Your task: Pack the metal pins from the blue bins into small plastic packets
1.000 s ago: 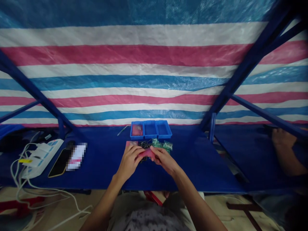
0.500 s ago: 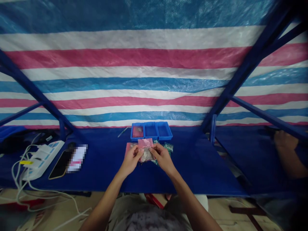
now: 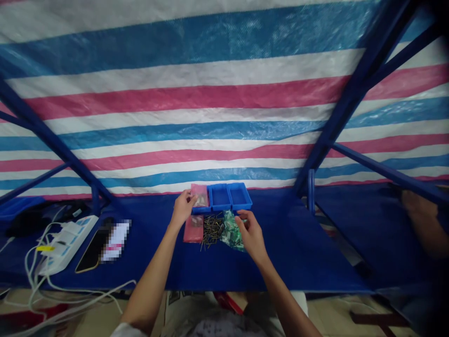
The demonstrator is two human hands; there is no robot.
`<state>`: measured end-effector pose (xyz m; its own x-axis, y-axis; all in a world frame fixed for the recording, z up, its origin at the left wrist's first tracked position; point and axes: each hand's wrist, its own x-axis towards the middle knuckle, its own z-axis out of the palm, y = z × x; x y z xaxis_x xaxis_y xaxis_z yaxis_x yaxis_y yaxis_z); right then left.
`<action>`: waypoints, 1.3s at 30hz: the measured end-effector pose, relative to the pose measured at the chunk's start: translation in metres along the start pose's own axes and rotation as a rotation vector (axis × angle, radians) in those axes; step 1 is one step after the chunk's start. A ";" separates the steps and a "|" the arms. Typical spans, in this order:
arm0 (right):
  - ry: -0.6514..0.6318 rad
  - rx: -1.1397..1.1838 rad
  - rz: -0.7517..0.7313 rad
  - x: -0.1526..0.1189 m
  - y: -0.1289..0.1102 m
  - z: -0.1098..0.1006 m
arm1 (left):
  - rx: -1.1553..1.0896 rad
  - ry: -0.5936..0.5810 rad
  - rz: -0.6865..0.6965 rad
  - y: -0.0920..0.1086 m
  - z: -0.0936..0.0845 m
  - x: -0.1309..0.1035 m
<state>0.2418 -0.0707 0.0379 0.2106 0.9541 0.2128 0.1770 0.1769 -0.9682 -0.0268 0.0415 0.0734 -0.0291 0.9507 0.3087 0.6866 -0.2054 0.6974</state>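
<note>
My left hand (image 3: 184, 206) pinches a pink bag (image 3: 199, 193) over the left one of three joined blue trays. The middle tray (image 3: 220, 196) and the right tray (image 3: 240, 196) look bare inside. My right hand (image 3: 250, 229) hovers at the right edge of a heap of green packets (image 3: 232, 230), fingers bent and apart; nothing shows in its grip. Between the hands lies a pile of thin metal pins (image 3: 212, 230). Another pink bag (image 3: 193, 229) is flat on the blue table, left of the pins.
At the left are a white power strip (image 3: 70, 243) with cables and a phone (image 3: 91, 250) beside a blurred-out sheet (image 3: 117, 240). Blue frame bars (image 3: 326, 135) slope down on both sides. Another person's hand (image 3: 419, 206) shows at the far right.
My left hand has carried the pink bag forward to the left tray. The right hand has let go of the bag and moved right to the green packets, uncovering the pins.
</note>
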 end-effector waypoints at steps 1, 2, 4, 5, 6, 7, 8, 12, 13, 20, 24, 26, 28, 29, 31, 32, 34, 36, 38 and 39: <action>0.029 -0.032 -0.004 -0.002 0.004 -0.007 | 0.044 -0.011 -0.012 -0.002 0.002 0.012; 0.060 -0.064 -0.005 -0.004 0.007 -0.014 | 0.077 -0.021 -0.021 -0.003 0.006 0.023; 0.099 -0.117 -0.010 -0.008 0.014 -0.025 | 0.148 -0.042 -0.043 -0.004 0.016 0.036; 0.116 -0.137 -0.014 -0.010 0.018 -0.030 | 0.187 -0.050 -0.052 -0.003 0.022 0.039; 0.130 -0.151 -0.016 -0.012 0.022 -0.034 | 0.227 -0.060 -0.059 -0.003 0.027 0.041; 0.141 -0.162 -0.017 -0.014 0.025 -0.037 | 0.268 -0.069 -0.064 -0.003 0.031 0.041; 0.148 -0.172 -0.016 -0.016 0.028 -0.039 | 0.308 -0.079 -0.066 -0.003 0.034 0.041; 0.155 -0.195 -0.016 -0.020 0.036 -0.046 | 0.469 -0.091 -0.028 -0.002 0.038 0.034; 0.160 -0.199 -0.018 -0.021 0.038 -0.046 | 0.506 -0.087 -0.005 -0.001 0.038 0.033; 0.140 -0.243 -0.038 -0.024 0.041 -0.045 | 0.634 -0.180 0.236 0.005 0.037 0.030; 0.105 -0.256 -0.066 -0.025 0.039 -0.042 | 0.652 -0.316 0.297 0.000 0.039 0.037; 0.087 -0.263 -0.086 -0.026 0.037 -0.041 | 0.660 -0.350 0.289 -0.003 0.039 0.042; 0.065 -0.280 -0.120 -0.025 0.035 -0.041 | 0.663 -0.379 0.273 -0.005 0.038 0.047; 0.054 -0.294 -0.142 -0.024 0.033 -0.040 | 0.661 -0.393 0.266 -0.006 0.037 0.050; 0.038 -0.338 -0.191 -0.022 0.030 -0.039 | 0.652 -0.412 0.253 -0.007 0.036 0.054; 0.034 -0.366 -0.213 -0.020 0.028 -0.038 | 0.645 -0.415 0.248 -0.007 0.035 0.055; 0.019 -0.426 -0.253 -0.016 0.024 -0.034 | 0.628 -0.404 0.243 -0.004 0.034 0.054; -0.030 -0.479 -0.302 -0.012 0.020 -0.027 | 0.606 -0.365 0.245 0.001 0.029 0.048; -0.107 -0.514 -0.355 -0.010 0.015 -0.020 | 0.580 -0.294 0.249 0.007 0.021 0.034; -0.143 -0.525 -0.376 -0.009 0.014 -0.018 | 0.566 -0.247 0.244 0.009 0.016 0.023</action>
<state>0.2593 -0.0813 0.0252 -0.0801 0.8796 0.4690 0.6661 0.3972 -0.6313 -0.0099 0.0655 0.0769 0.2969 0.9315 0.2103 0.9299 -0.3320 0.1580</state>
